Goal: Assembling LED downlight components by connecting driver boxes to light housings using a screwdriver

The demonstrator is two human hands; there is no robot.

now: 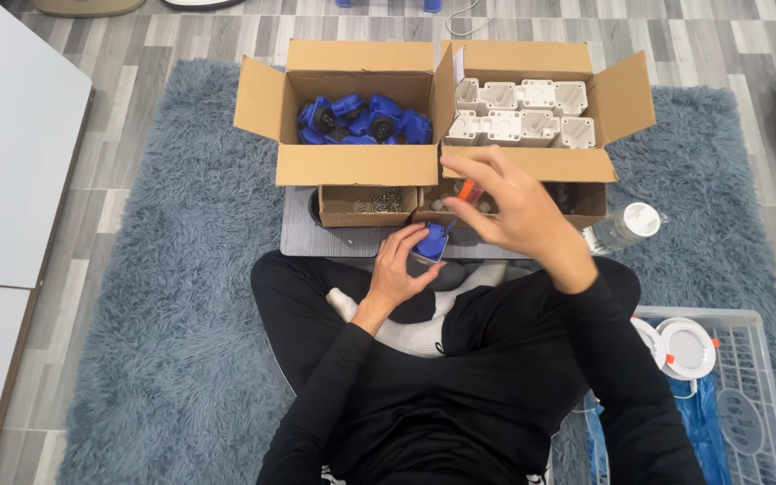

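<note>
My left hand (399, 269) grips a small blue plastic part (431, 242) over my lap. Just above it, my right hand (509, 211) pinches a screwdriver with an orange handle (466, 189), its thin shaft running down to the blue part. Straight ahead, a small open box (334, 212) holds loose screws (377, 201). Behind it, an open carton (357, 166) is filled with more blue parts (363, 120), and a second carton (532, 163) holds white plastic housings (521, 111).
I sit cross-legged on a shaggy blue-grey rug (181, 305). A clear bottle with a white cap (626, 226) lies to the right. A white wire basket (747, 377) at lower right holds round white lamp fittings (686, 348). A white table (11, 135) stands at left.
</note>
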